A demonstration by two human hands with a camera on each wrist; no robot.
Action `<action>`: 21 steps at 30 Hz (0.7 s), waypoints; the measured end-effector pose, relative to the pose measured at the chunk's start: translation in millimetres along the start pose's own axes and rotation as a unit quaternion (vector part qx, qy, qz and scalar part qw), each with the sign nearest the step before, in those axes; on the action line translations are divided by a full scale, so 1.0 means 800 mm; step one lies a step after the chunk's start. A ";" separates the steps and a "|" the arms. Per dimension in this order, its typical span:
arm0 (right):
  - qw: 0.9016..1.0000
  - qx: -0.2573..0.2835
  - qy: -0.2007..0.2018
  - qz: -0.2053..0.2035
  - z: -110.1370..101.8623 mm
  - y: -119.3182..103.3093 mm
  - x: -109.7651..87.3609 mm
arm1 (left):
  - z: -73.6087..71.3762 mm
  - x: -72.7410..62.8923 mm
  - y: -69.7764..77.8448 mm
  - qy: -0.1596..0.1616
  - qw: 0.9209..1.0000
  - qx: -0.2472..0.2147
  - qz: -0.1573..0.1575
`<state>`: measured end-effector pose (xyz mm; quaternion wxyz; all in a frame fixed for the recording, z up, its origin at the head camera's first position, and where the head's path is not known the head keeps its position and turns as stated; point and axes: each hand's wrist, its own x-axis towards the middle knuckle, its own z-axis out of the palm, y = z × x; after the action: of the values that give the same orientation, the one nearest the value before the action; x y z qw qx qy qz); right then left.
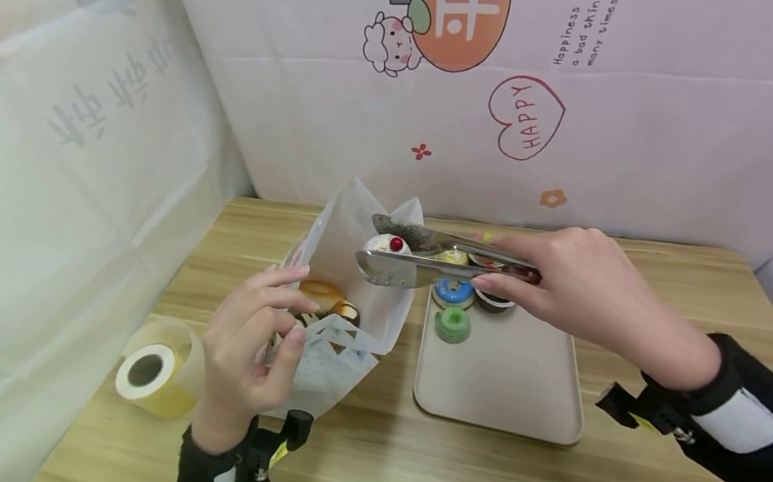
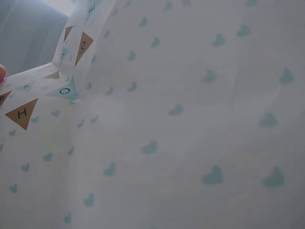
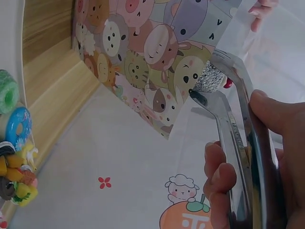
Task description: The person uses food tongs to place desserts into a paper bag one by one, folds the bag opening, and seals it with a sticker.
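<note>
My right hand (image 1: 570,278) grips metal tongs (image 1: 445,254). Between the tongs' tips is a small white cake with a red cherry (image 1: 388,244), over the mouth of a paper bag (image 1: 342,377). The right wrist view shows the cake's speckled side (image 3: 208,78) at the tips. My left hand (image 1: 257,339) holds the bag by its left rim, fingers at the opening; one fingertip (image 2: 2,73) shows at the rim in the left wrist view. Inside the bag lie bread-like pieces (image 1: 324,297), partly hidden by the hand and the bag's front.
Right of the bag lies a beige tray (image 1: 500,385). At its far left are a green ring (image 1: 452,325), a blue donut (image 1: 452,292) and several other small toy-like pastries. A roll of clear tape (image 1: 157,369) lies left of my left hand. Printed cloth (image 1: 637,146) hangs behind the wooden table.
</note>
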<state>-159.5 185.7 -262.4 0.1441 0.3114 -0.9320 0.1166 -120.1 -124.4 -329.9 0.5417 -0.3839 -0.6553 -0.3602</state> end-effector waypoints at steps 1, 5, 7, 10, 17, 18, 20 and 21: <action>1.000 -0.003 -0.003 -0.003 -0.001 -0.001 0.001 | 0.000 0.000 0.000 0.000 1.000 0.000 -0.001; 0.999 -0.025 -0.026 0.004 -0.005 -0.006 0.007 | 0.000 -0.001 0.000 -0.002 1.000 0.001 -0.004; 0.999 -0.039 -0.037 0.008 -0.006 -0.009 0.010 | 0.000 -0.001 0.000 -0.003 1.000 0.001 -0.004; 0.997 -0.054 -0.047 0.005 -0.008 -0.013 0.016 | 0.000 -0.001 0.000 -0.004 1.000 0.001 -0.004; 0.996 -0.072 -0.048 -0.020 -0.005 -0.017 0.029 | 0.000 -0.001 0.000 -0.007 1.000 -0.002 -0.003; 0.996 -0.074 -0.048 -0.023 -0.005 -0.017 0.032 | 0.000 -0.001 0.000 -0.007 1.000 -0.003 -0.002; 0.995 -0.082 -0.050 -0.029 -0.003 -0.018 0.036 | 0.000 0.000 0.000 -0.005 1.000 -0.004 -0.001; 0.995 -0.085 -0.052 -0.033 -0.003 -0.018 0.038 | 0.000 0.000 0.000 -0.004 1.000 -0.005 0.000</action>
<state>-173.8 158.6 -248.1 0.1255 0.3342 -0.9340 0.0162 -120.0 -123.9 -330.1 0.5371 -0.3884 -0.6558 -0.3613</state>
